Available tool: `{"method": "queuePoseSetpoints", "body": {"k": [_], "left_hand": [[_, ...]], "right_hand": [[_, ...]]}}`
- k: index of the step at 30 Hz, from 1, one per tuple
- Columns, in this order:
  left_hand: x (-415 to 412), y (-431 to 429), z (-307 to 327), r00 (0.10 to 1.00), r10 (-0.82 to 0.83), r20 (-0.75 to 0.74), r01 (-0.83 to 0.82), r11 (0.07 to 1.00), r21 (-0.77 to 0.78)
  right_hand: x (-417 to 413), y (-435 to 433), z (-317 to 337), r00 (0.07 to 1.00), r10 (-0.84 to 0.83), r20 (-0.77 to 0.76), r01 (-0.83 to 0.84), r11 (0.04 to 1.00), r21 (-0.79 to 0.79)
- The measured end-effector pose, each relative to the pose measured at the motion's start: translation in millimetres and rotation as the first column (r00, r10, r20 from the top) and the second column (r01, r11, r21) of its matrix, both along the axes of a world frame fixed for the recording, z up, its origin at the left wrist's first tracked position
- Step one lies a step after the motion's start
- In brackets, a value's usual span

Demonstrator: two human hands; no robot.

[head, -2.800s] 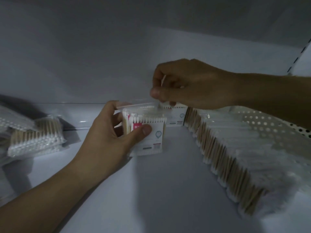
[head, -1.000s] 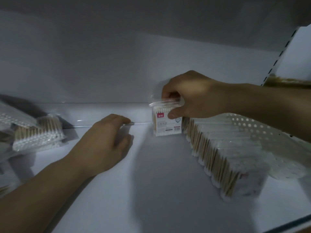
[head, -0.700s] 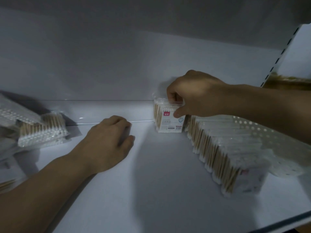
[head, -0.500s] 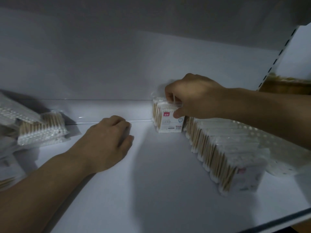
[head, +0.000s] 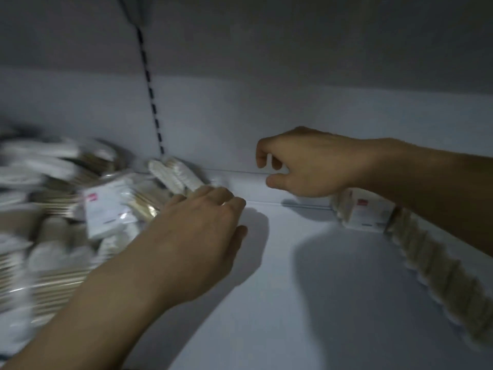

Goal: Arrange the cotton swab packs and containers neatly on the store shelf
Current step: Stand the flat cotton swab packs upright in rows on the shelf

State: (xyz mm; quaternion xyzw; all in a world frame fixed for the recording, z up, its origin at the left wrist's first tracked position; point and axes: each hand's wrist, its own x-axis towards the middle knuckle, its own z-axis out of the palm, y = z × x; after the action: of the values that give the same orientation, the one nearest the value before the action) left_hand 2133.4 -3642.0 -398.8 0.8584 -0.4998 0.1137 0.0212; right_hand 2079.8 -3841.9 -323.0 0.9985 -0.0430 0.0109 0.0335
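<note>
The left hand lies palm down low over the white shelf, its fingers fairly straight and relaxed, holding nothing. Its fingertips reach the near edge of a loose pile of cotton swab packs that fills the left side of the shelf. The blur there is too heavy to say whether the fingertips touch a pack or stop just short. Within that pile the packs lie at all angles and overlap each other. One flat pack with a small red label faces up, tilted, just to the left of the hand, and a pack showing white swab tips leans near the back wall, just past the fingertips. The right hand hangs above the shelf close to the back wall, well apart from the left one. Its fingers are loosely curled with the thumb held away from them, and nothing is between them, so it grips nothing. Below and behind the right wrist, a row of packs stands on edge along the right side of the shelf, running from the back toward the front, pack against pack. The rearmost pack shows a white face with a red mark and stands close to the back wall. A dark slotted strip runs up the back wall above the pile.
</note>
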Motion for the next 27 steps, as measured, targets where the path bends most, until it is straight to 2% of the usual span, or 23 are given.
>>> {"method": "queuePoseSetpoints", "body": {"k": [3, 5, 7, 11, 13, 15, 18, 20, 24, 27], "left_hand": [[2.7, 23.6, -2.6, 0.993, 0.119, 0.018, -0.118, 0.992, -0.051], [4.3, 36.8, -5.1, 0.98, 0.199, 0.006, -0.198, 0.976, -0.09], [6.8, 46.2, -7.5, 0.97, 0.241, -0.04, -0.244, 0.96, -0.134], [9.8, 52.1, -17.5, 0.971, 0.237, -0.035, -0.24, 0.952, -0.192], [9.6, 50.9, -22.7, 0.975, 0.22, -0.021, -0.219, 0.95, -0.221], [8.3, 48.9, -25.2, 0.98, 0.199, -0.027, -0.198, 0.938, -0.284], [8.0, 45.7, -26.9, 0.989, 0.139, -0.042, -0.143, 0.876, -0.46], [7.5, 43.1, -26.5, 0.996, 0.072, -0.055, -0.091, 0.82, -0.565], [-2.8, 40.5, -23.2, 0.987, -0.062, -0.146, -0.043, 0.783, -0.621], [-5.0, 41.1, -19.0, 0.963, -0.162, -0.215, -0.051, 0.675, -0.736]], "right_hand": [[41.6, 30.1, -12.2, 0.997, 0.063, -0.035, -0.06, 0.996, 0.071], [61.0, 45.3, -27.8, 0.996, 0.052, -0.078, -0.043, 0.992, 0.121], [70.8, 56.1, -49.7, 0.998, 0.035, -0.05, -0.026, 0.986, 0.164], [71.0, 55.9, -91.3, 0.97, -0.056, 0.237, -0.027, 0.943, 0.332], [63.0, 52.0, -100.5, 0.942, -0.09, 0.324, -0.052, 0.913, 0.405], [52.0, 46.0, -101.3, 0.898, -0.086, 0.431, -0.1, 0.915, 0.392], [24.9, 43.6, -91.1, 0.807, -0.085, 0.584, -0.183, 0.905, 0.384], [3.9, 46.3, -85.9, 0.794, -0.125, 0.594, -0.212, 0.86, 0.464], [-22.3, 55.9, -72.9, 0.885, -0.1, 0.455, -0.253, 0.718, 0.649], [-29.1, 63.7, -60.9, 0.907, -0.084, 0.412, -0.312, 0.524, 0.793]]}}
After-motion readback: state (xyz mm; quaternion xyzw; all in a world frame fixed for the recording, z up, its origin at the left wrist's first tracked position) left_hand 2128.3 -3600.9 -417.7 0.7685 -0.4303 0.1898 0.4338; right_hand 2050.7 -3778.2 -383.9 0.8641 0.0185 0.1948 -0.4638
